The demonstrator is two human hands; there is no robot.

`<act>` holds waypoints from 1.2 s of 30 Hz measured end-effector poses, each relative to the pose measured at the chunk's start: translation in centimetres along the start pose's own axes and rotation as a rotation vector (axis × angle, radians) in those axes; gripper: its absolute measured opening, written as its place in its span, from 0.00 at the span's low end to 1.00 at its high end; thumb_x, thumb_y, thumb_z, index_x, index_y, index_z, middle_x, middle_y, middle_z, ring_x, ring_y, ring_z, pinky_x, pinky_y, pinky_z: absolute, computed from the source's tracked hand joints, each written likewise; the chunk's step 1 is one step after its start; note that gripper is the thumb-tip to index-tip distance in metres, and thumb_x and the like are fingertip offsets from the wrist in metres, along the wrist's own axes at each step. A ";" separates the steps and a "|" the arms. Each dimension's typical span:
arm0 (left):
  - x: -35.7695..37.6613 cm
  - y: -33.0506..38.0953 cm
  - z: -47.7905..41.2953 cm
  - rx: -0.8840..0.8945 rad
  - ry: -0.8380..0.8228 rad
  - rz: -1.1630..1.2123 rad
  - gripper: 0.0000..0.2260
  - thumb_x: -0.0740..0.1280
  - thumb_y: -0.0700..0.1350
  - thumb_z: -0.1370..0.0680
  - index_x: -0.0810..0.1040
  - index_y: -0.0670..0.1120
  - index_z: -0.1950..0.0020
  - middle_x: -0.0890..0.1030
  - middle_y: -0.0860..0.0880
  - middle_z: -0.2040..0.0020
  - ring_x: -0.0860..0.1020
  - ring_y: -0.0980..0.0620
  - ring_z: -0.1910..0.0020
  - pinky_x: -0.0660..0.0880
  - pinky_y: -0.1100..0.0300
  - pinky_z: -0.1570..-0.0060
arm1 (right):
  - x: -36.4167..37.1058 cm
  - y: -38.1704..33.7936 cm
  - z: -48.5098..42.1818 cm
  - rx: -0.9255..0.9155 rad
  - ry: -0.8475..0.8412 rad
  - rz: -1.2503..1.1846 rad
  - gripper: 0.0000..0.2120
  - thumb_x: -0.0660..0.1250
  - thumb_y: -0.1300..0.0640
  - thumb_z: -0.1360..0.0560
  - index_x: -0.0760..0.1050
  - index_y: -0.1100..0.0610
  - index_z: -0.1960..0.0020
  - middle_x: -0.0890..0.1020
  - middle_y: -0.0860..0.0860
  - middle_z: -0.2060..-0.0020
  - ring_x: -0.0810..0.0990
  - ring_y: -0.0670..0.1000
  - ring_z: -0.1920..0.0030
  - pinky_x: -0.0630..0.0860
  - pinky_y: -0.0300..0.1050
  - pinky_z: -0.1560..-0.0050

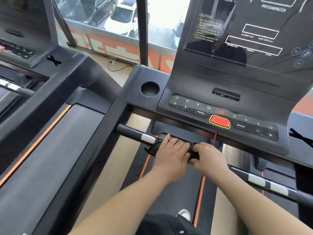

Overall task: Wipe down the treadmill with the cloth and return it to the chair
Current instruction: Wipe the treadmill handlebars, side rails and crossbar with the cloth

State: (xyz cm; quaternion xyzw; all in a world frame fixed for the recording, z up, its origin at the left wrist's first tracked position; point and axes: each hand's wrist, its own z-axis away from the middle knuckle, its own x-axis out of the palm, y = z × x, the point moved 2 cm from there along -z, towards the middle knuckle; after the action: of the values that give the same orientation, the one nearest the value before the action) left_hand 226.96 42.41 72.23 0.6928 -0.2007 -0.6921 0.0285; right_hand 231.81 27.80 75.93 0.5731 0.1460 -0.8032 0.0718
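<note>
I stand on a black treadmill; its console (pixel 225 106) with a red stop button (pixel 219 121) lies ahead. A black cloth (pixel 155 148) is wrapped over the left handlebar (pixel 132 133), just past the bar's silver sensor patch. My left hand (pixel 171 155) presses down on the cloth, fingers spread over it. My right hand (pixel 209 158) grips the cloth's right end around the bar. Most of the cloth is hidden under both hands. No chair is in view.
A second treadmill (pixel 50 141) stands close on the left. The right handlebar (pixel 271 184) with silver patches runs to the lower right. A round cup holder (pixel 149 89) sits left of the console. A window with parked cars is behind.
</note>
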 end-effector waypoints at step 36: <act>-1.2 -6.0 -0.5 0.096 0.020 -0.240 0.21 0.54 0.54 0.16 0.78 0.46 0.33 0.83 0.48 0.47 0.77 0.42 0.50 0.71 0.47 0.41 | 0.4 8.6 6.2 0.068 0.158 -0.064 0.28 0.76 0.45 0.28 0.75 0.51 0.31 0.78 0.46 0.39 0.76 0.53 0.37 0.76 0.48 0.43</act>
State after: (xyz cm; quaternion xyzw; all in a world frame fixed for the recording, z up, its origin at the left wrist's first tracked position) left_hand 228.88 48.14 71.47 0.7191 -0.1492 -0.6732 -0.0857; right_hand 228.53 17.69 76.10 0.6319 0.1420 -0.7618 0.0147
